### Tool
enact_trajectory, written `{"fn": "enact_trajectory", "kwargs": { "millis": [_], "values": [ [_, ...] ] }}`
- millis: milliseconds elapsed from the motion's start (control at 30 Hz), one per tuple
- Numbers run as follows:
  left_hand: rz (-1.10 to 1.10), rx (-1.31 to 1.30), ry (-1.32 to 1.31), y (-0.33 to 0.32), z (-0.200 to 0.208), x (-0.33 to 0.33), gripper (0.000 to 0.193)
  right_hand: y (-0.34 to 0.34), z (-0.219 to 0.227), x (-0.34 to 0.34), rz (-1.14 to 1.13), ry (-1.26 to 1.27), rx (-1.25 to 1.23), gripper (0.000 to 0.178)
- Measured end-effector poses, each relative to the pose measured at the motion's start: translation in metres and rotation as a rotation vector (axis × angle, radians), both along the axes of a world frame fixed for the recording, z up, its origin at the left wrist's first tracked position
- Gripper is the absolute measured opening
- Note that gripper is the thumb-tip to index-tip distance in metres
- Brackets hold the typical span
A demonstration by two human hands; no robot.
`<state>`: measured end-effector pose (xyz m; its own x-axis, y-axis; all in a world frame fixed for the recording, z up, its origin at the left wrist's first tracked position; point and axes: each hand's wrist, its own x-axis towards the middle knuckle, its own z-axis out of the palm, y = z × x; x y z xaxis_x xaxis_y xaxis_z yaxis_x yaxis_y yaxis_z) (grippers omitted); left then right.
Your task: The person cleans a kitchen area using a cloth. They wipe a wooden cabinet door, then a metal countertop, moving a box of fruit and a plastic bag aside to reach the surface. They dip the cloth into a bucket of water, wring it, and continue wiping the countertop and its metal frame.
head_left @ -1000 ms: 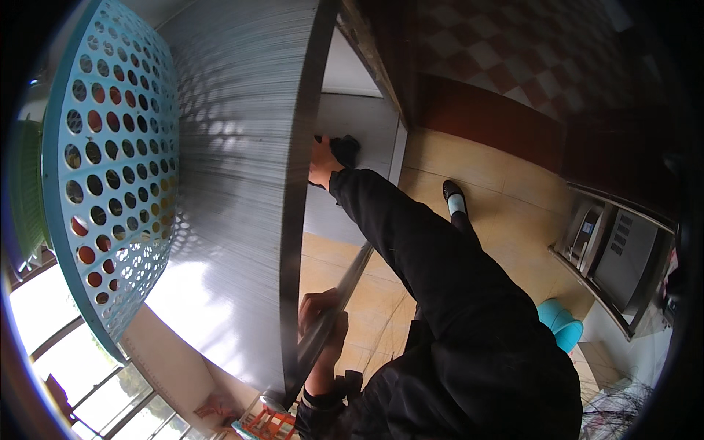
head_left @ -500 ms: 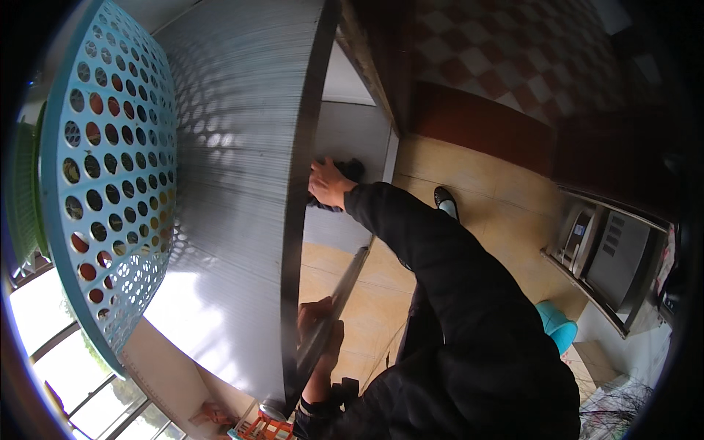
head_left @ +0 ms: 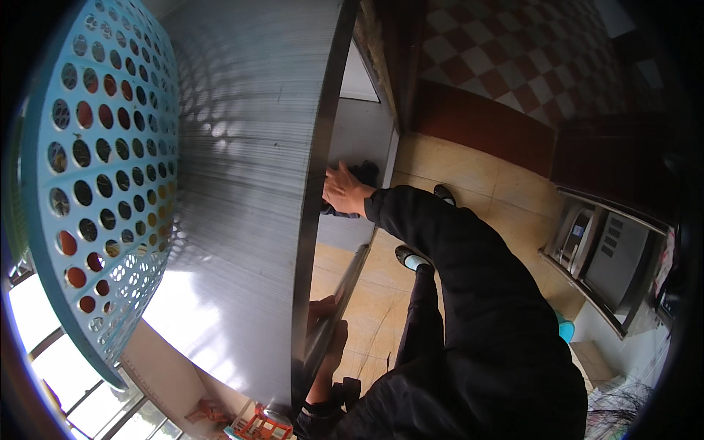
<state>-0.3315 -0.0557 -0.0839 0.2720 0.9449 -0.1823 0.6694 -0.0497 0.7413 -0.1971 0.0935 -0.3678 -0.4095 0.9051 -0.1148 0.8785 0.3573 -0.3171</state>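
My right hand (head_left: 347, 190) reaches under the overhanging edge of a brushed metal tabletop (head_left: 242, 176). Its bent fingers press down on a bunched dark cloth (head_left: 366, 173), which rests on a flat grey shelf (head_left: 361, 136) below the top. Part of the cloth is hidden by the hand, and the fingertips lie close to the table's edge. Lower in the view, my left hand (head_left: 330, 359) wraps round a slim metal table leg (head_left: 343, 293). The leg and the tabletop's rim hide some of its fingers. A dark band sits at that wrist.
A light blue perforated basket (head_left: 110, 176) stands on the tabletop at the left. My shoes (head_left: 413, 258) are on the tan tiled floor (head_left: 469, 172). At the right are a microwave-like appliance (head_left: 612, 249) and a turquoise bucket (head_left: 565, 328). An orange-red plastic item (head_left: 260, 425) lies low near the table.
The view has shifted slightly, so the table and basket sit differently. My right hand, still on the cloth, appears farther right. A second shoe has come into sight; my left hand stays at the leg.
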Motion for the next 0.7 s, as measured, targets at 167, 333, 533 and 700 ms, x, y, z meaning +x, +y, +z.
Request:
{"fn": "enact_trajectory", "kwargs": {
  "millis": [167,333,533,700],
  "values": [
    [-0.009,0.016,0.015,-0.002,-0.003,-0.002,0.02,0.054,-0.039,-0.038,-0.26,0.571,0.082,0.029],
    [0.001,-0.001,-0.025,-0.003,-0.004,-0.003,0.021,0.035,-0.051,-0.054,-0.304,0.722,0.16,0.027],
    [0.03,-0.012,-0.037,-0.003,-0.002,-0.002,0.02,-0.017,0.002,0.005,-0.018,0.038,0.101,0.028],
    [0.041,-0.003,-0.084,-0.004,-0.002,0.001,0.021,0.022,0.016,-0.01,-0.16,-0.021,0.021,0.026]
  ]
}}
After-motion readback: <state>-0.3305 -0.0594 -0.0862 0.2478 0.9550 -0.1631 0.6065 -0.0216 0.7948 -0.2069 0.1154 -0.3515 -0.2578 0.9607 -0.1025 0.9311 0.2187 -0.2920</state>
